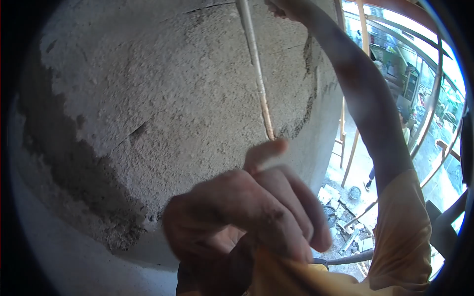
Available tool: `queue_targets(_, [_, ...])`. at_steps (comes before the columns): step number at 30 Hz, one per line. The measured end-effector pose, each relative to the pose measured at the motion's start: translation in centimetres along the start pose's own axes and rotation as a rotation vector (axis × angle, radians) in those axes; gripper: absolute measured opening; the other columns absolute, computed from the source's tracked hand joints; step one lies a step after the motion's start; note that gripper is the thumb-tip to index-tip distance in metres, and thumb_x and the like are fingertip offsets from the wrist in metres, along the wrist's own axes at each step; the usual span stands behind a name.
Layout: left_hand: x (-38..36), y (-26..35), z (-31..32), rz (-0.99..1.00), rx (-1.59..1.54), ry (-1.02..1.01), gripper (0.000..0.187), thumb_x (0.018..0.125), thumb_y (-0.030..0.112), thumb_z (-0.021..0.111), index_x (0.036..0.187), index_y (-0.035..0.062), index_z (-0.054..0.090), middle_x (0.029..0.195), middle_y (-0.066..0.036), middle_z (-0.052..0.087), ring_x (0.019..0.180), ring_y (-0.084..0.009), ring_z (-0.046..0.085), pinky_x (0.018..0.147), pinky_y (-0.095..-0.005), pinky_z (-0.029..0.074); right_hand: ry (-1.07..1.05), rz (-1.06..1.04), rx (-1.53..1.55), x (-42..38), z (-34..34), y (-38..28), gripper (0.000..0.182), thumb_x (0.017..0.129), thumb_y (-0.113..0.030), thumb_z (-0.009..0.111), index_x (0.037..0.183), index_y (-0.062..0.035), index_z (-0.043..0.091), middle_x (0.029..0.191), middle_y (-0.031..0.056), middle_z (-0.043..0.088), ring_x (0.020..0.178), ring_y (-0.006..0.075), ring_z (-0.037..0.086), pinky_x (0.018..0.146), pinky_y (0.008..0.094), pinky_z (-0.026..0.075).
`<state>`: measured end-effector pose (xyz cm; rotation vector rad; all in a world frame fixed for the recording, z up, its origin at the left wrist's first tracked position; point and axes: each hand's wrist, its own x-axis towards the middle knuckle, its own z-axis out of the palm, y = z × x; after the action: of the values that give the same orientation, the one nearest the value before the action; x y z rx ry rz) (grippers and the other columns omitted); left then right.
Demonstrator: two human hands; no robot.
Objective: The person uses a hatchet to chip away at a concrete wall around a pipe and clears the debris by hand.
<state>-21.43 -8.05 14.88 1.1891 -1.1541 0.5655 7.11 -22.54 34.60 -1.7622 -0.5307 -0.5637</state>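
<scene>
Plastered wall (163, 98) fills left and centre, close in front of camera. Long straightedge (256, 69) lies against wall, running from top centre down toward middle. Left hand (247, 212) near camera, low centre, in front of wall, its lower end of straightedge just above the raised finger. Right hand (279, 7) at top edge, beside straightedge's upper part; its arm crosses down the right. Scaffold poles (353, 148) right of wall edge, farther off. Rubble (345, 222) on ground far below, lower right, behind the arm.

grey wall (148, 98) — yellow sleeve (402, 232); pale rod (254, 54)
</scene>
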Motion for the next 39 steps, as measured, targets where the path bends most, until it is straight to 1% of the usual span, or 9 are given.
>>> queue_targets(8, [1.8,-4.7,2.0,-0.161,-0.249,-0.718,0.029,0.096,0.035,0.072,0.095,0.0068,0.076,0.085,-0.01,0.077,0.088,-0.03,0.077,0.113,-0.0581,0.037,0.078,-0.187,0.149,-0.6,0.5,0.8,0.057,0.104,-0.05,0.048,0.084,0.0024,0.057,0.073,0.0141,0.06,0.064,0.0261,0.06,0.058,0.0481,0.052])
queue_targets(10, [1.5,-6.0,1.7,-0.32,-0.415,-0.77,0.033,0.1,0.029,0.065,0.118,0.0032,0.073,0.11,-0.012,0.076,0.112,-0.0317,0.071,0.12,-0.0556,0.029,0.229,-0.197,0.144,-2.2,1.9,2.3,0.056,0.104,-0.05,0.05,0.082,0.0009,0.056,0.072,0.013,0.059,0.064,0.0248,0.06,0.057,0.0463,0.051])
queue_targets(11, [1.0,-6.8,1.9,-0.318,-0.479,-0.73,0.03,0.102,0.027,0.062,0.116,0.0033,0.073,0.107,-0.012,0.076,0.111,-0.0317,0.072,0.12,-0.0569,0.028,0.133,-0.267,0.018,-5.3,1.9,3.9,0.05,0.109,-0.038,0.038,0.146,-0.007,0.048,0.065,0.0172,0.062,0.05,0.0246,0.062,0.049,0.0453,0.057])
queue_targets(12, [0.4,-7.7,2.2,-0.315,-0.537,-0.684,0.028,0.104,0.025,0.06,0.114,0.0034,0.074,0.105,-0.012,0.077,0.11,-0.0318,0.073,0.12,-0.0583,0.027,0.208,-0.518,-0.491,-4.2,3.7,6.7,0.062,0.107,-0.023,0.034,0.165,-0.0245,0.012,0.069,0.0224,0.065,0.052,0.0304,0.064,0.051,0.0473,0.06])
queue_targets(13, [-0.6,-8.8,3.6,-0.187,-0.578,-0.558,0.027,0.095,0.033,0.073,0.1,0.0073,0.077,0.089,-0.01,0.077,0.09,-0.0325,0.077,0.117,-0.0595,0.033,0.134,-0.367,-0.073,-8.3,2.7,6.5,0.047,0.108,-0.026,0.036,0.145,-0.0013,0.049,0.063,0.0174,0.062,0.047,0.0253,0.061,0.043,0.0417,0.056])
queue_targets(15, [-1.1,-9.2,5.1,-0.164,-0.618,-0.555,0.022,0.097,0.03,0.071,0.097,0.0083,0.076,0.087,-0.009,0.077,0.088,-0.0329,0.077,0.117,-0.059,0.033,0.045,-0.18,0.155,-13.1,2.9,8.2,0.049,0.108,-0.031,0.039,0.094,0.0079,0.067,0.053,0.0104,0.056,0.039,0.0184,0.053,0.037,0.0372,0.049])
queue_targets(18, [-1.5,-8.2,4.9,-0.504,-0.656,-0.614,0.029,0.105,0.024,0.056,0.1,0.0027,0.074,0.093,-0.011,0.076,0.1,-0.0294,0.076,0.121,-0.0607,0.026,0.062,-0.2,0.274,-16.9,3.6,11.8,0.06,0.109,-0.034,0.04,0.06,-0.0036,0.057,0.047,0.0043,0.049,0.035,0.0124,0.046,0.033,0.0336,0.042])
queue_targets(27, [4.1,-8.8,6.6,-0.534,-0.575,-0.819,0.018,0.096,0.027,0.072,0.087,0.0112,0.073,0.079,-0.007,0.074,0.083,-0.0317,0.076,0.116,-0.0561,0.035,0.044,-0.129,0.232,-19.3,1.6,14.6,0.061,0.109,-0.038,0.041,0.064,-0.0025,0.062,0.048,0.0043,0.051,0.035,0.013,0.045,0.035,0.0365,0.041])
queue_targets(39, [3.2,-1.2,4.7,-0.277,-0.388,-0.287,0.021,0.092,0.024,0.077,0.075,0.015,0.069,0.071,-0.001,0.07,0.075,-0.0242,0.072,0.112,-0.0498,0.041,0.206,-0.225,0.133,-12.5,2.0,12.8,0.072,0.104,-0.066,0.043,0.068,-0.0051,0.057,0.059,0.0017,0.05,0.053,0.0112,0.046,0.047,0.0374,0.038])
